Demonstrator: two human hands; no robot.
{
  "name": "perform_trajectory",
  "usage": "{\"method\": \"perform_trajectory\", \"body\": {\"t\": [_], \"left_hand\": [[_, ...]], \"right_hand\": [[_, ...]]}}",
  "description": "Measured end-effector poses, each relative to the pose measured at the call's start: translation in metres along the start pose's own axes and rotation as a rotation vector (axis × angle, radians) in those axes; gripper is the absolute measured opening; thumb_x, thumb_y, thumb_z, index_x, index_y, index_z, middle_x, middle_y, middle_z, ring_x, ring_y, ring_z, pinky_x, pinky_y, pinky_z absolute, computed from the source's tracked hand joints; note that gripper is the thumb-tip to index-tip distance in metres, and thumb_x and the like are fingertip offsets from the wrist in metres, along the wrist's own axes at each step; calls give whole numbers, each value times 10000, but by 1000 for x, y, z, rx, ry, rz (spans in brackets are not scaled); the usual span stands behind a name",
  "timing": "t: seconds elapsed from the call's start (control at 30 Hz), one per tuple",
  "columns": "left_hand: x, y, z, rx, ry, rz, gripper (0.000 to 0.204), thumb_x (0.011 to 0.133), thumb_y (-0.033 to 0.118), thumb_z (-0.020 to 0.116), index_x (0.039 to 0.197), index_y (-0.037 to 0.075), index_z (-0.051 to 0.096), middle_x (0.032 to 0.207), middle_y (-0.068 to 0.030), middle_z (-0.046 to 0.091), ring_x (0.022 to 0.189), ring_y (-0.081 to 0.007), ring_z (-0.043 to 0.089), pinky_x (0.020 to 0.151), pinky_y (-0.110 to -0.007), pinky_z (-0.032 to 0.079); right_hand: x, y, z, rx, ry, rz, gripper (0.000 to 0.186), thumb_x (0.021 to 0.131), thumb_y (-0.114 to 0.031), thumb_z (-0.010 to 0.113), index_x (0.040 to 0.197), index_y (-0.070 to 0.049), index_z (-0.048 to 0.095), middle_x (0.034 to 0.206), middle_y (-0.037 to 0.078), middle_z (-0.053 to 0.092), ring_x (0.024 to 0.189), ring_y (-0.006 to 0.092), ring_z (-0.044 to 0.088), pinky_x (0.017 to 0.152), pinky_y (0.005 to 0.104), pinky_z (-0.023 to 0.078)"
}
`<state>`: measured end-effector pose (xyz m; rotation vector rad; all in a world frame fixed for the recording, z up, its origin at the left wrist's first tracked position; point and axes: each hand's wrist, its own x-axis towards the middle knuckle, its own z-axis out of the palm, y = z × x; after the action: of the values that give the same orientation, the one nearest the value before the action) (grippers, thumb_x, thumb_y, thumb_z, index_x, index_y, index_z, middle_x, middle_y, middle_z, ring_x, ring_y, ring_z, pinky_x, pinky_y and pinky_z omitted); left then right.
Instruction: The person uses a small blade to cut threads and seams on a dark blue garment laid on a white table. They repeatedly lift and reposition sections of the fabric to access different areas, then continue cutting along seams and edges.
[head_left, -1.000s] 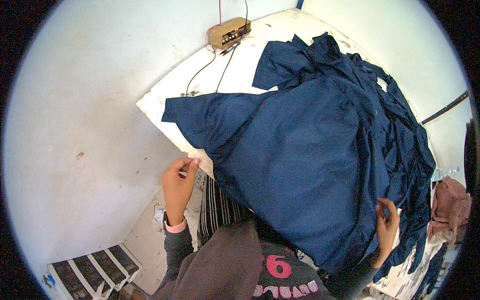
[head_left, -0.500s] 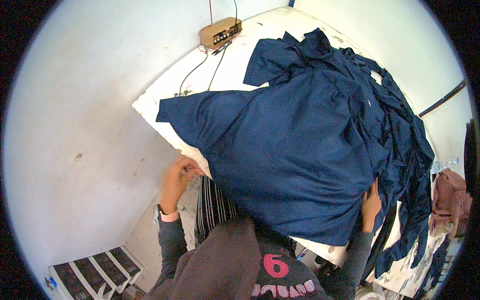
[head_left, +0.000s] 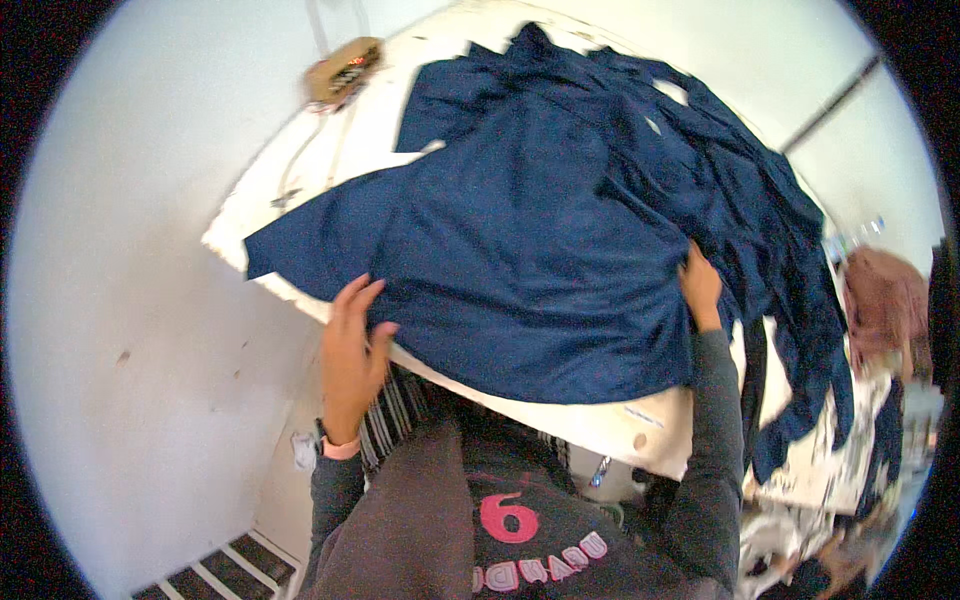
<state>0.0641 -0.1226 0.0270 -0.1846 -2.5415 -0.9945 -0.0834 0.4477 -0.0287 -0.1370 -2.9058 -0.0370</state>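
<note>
A large dark blue garment (head_left: pixel 520 260) lies spread over a white table (head_left: pixel 610 425), on top of a heap of more dark blue fabric (head_left: pixel 740 200). My left hand (head_left: pixel 352 352) rests flat on the garment's near left hem, fingers spread and pointing away from me. At the garment's right side my right hand (head_left: pixel 700 288) presses against the cloth where it meets the heap; its fingers are partly hidden in the folds.
A small tan box with cables (head_left: pixel 345 72) sits at the table's far left corner. A pinkish brown garment (head_left: pixel 885 305) lies at the right. White walls close in on the left and behind. Striped cloth (head_left: pixel 395 420) hangs below the table edge.
The view has shifted and the garment now lies flatter on the table. My left hand moved from the hem's edge onto the cloth. My right hand rose from the lower right hem to the garment's right side.
</note>
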Motion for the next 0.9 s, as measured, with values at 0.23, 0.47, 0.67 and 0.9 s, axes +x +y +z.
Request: {"method": "perform_trajectory", "body": {"t": [0.23, 0.47, 0.67, 0.9], "left_hand": [[78, -67, 40, 310, -302, 57, 827, 786, 607, 762, 1509, 299, 505, 1641, -126, 349, 1514, -399, 287, 1177, -674, 183], [122, -149, -11, 207, -445, 52, 760, 835, 502, 756, 1522, 303, 500, 1671, -63, 314, 1561, -320, 208, 1240, -566, 79], [121, -154, -9, 245, -396, 27, 627, 932, 509, 648, 1510, 304, 519, 1675, -37, 312, 1565, -309, 199, 1241, -567, 45], [116, -149, 17, -178, -27, 2, 383, 1088, 279, 486, 1327, 41, 666, 1440, -167, 603, 1395, -285, 496, 1170, -348, 323]], "right_hand": [[-83, -12, -88, 364, -20, -53, 489, 871, -347, 752, 1285, -99, 676, 1394, 136, 629, 1191, 382, 641, 993, 431, 525], [-209, 3, -131, 773, 1, 258, 378, 912, -175, 749, 1257, -36, 685, 1433, 173, 605, 1252, 300, 633, 1032, 394, 505], [-265, 7, -128, 838, 82, 468, 378, 966, -191, 694, 1292, -3, 663, 1419, 157, 616, 1335, 254, 555, 1111, 374, 426], [-251, -35, -123, 1255, 96, 705, 535, 999, -298, 673, 1429, -16, 524, 1383, 161, 598, 1298, 237, 547, 1113, 342, 399]]}}
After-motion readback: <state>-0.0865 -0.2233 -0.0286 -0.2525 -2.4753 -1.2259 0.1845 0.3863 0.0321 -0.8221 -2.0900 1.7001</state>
